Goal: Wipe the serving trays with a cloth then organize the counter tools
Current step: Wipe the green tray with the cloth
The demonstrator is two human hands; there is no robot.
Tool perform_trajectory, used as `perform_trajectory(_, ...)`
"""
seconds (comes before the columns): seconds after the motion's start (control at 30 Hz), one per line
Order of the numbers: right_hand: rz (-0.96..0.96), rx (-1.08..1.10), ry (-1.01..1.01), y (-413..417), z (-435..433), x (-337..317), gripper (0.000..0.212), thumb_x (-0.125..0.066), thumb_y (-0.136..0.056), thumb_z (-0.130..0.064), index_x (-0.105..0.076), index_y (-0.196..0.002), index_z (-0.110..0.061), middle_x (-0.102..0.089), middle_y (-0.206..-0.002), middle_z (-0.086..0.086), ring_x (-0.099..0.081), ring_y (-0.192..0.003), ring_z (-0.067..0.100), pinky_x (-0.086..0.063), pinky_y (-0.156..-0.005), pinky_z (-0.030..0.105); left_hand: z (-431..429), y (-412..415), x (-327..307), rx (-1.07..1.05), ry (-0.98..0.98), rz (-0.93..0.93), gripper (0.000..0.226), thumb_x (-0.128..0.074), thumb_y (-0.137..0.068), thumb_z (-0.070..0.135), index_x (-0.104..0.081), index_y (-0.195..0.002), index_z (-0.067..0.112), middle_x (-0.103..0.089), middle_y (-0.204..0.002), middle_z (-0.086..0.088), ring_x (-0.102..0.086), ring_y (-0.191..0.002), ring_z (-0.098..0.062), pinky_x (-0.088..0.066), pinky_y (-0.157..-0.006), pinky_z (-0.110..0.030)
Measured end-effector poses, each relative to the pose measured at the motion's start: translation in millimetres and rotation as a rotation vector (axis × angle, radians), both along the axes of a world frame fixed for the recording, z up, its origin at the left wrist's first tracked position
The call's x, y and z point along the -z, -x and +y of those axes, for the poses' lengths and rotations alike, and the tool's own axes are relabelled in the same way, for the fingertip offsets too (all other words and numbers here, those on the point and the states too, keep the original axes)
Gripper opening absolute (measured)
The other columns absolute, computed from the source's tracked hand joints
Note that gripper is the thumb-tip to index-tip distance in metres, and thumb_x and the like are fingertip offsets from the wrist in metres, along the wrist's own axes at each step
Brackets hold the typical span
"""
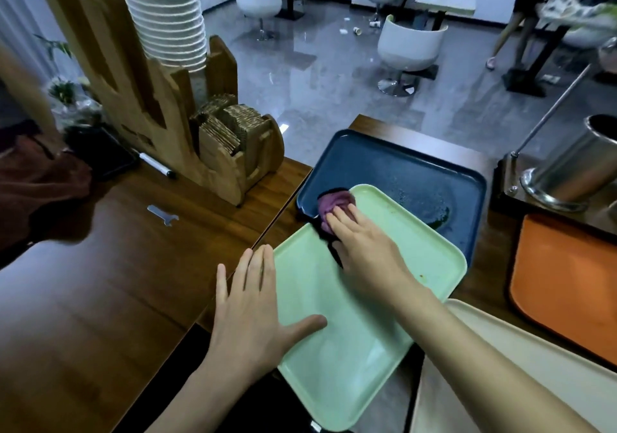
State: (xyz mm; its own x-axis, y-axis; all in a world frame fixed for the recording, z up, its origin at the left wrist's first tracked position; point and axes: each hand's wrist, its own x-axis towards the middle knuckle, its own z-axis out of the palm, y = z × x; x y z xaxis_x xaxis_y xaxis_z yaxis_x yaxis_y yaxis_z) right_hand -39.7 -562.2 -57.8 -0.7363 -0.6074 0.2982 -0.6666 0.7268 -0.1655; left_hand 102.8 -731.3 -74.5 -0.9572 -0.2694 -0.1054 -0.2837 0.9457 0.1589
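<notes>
Head view: flat right hand (364, 249) presses cloth (329, 206) onto green tray (337, 369).

A bunched purple cloth (329, 204) lies on the green tray (350, 359), which overlaps the blue tray (400, 172).

The near tray (334, 366) overlaps the far tray (400, 172), wrench (163, 215) lying left.

Light: dim, cool light is glaring off floor (300, 75) and counter (100, 282).
Edges: wide lens is bending straight lines.
Focus: left border is blurring.
</notes>
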Motion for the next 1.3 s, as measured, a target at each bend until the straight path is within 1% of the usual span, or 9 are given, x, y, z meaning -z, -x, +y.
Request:
perform_trajectory(0.17,-0.036,-0.165,-0.071,-24,-5,14,0.058,-0.061,-0.090,-0.023,-0.049,-0.146,-0.014,-0.049,-0.151,-0.003,-0.038,-0.144,0.022,-0.036,-0.116,0.032,1,-2,4,-0.004,-0.023,0.073,0.141,-0.003,-0.059,0.108,0.001,-0.164,0.013,-0.012,-0.171,-0.005,-0.004,-0.158,-0.021,0.003,-0.126,-0.056)
perform_trajectory(0.3,0.008,-0.152,-0.065,-27,0,14,0.061,-0.071,-0.084,-0.022,-0.055,-0.141,-0.009,-0.056,-0.146,0.003,-0.047,-0.139,0.027,-0.044,-0.111,0.037,1,-3,0,-0.003,-0.010,0.042,0.143,0.005,-0.053,0.108,0.012,-0.162,0.015,-0.010,-0.171,-0.005,0.000,-0.158,-0.020,0.008,-0.125,-0.054)
perform_trajectory(0.47,-0.034,-0.171,-0.121,-15,5,6,0.055,-0.057,-0.092,-0.027,-0.049,-0.145,-0.014,-0.050,-0.150,-0.001,-0.040,-0.143,0.023,-0.036,-0.116,0.034,0,-5,-4,-0.020,-0.041,0.039,0.145,0.002,-0.051,0.109,0.012,-0.162,0.016,-0.013,-0.170,-0.008,-0.003,-0.158,-0.020,0.009,-0.125,-0.055)
perform_trajectory(0.63,-0.068,0.005,-0.185,22,26,-10,0.053,-0.049,-0.101,-0.028,-0.040,-0.151,-0.015,-0.040,-0.159,0.002,-0.028,-0.149,0.029,-0.021,-0.121,0.042,0,-3,-3,-0.023,-0.042,0.021,0.144,-0.002,-0.052,0.110,0.014,-0.161,0.018,-0.012,-0.169,-0.008,-0.003,-0.157,-0.020,0.008,-0.125,-0.055)
perform_trajectory(0.73,-0.105,0.129,-0.200,34,44,-24,0.048,-0.044,-0.104,-0.032,-0.037,-0.152,-0.024,-0.035,-0.161,-0.008,-0.016,-0.154,0.030,-0.009,-0.124,0.053,0,-4,-6,-0.028,-0.044,0.022,0.141,-0.008,-0.054,0.110,0.014,-0.161,0.020,-0.013,-0.169,-0.006,-0.005,-0.157,-0.020,0.006,-0.126,-0.055)
perform_trajectory(0.87,-0.137,0.167,-0.204,19,62,-24,0.048,-0.041,-0.106,-0.032,-0.034,-0.153,-0.027,-0.030,-0.163,-0.011,-0.010,-0.155,0.029,-0.001,-0.124,0.056,2,-3,-8,-0.033,-0.031,-0.007,0.140,-0.005,-0.053,0.110,0.018,-0.160,0.023,-0.009,-0.170,-0.005,-0.002,-0.158,-0.020,0.007,-0.125,-0.056)
perform_trajectory(1.0,-0.156,0.204,-0.213,3,95,-20,0.050,-0.042,-0.105,-0.036,-0.032,-0.154,-0.032,-0.028,-0.163,-0.015,-0.013,-0.155,0.026,-0.003,-0.123,0.055,3,-2,-12,-0.047,-0.020,-0.041,0.142,0.001,-0.049,0.110,0.020,-0.159,0.024,-0.007,-0.171,-0.005,-0.001,-0.158,-0.020,0.006,-0.125,-0.057)
perform_trajectory(1.13,-0.250,0.175,-0.156,-3,115,-17,0.054,-0.046,-0.104,-0.037,-0.029,-0.156,-0.034,-0.024,-0.164,-0.018,-0.017,-0.154,0.024,-0.017,-0.122,0.050,4,-1,-13,-0.039,-0.008,-0.026,0.139,-0.006,-0.055,0.109,0.015,-0.161,0.021,-0.008,-0.170,-0.007,-0.001,-0.158,-0.021,0.011,-0.124,-0.057)
perform_trajectory(1.3,-0.237,0.173,-0.132,-4,113,-18,0.054,-0.049,-0.103,-0.036,-0.032,-0.155,-0.034,-0.028,-0.163,-0.017,-0.017,-0.154,0.026,-0.026,-0.118,0.046,23,29,-20,0.228,0.101,0.076,0.107,-0.016,-0.076,0.095,0.013,-0.161,0.038,0.010,-0.172,-0.002,0.018,-0.157,-0.024,0.007,-0.123,-0.062)
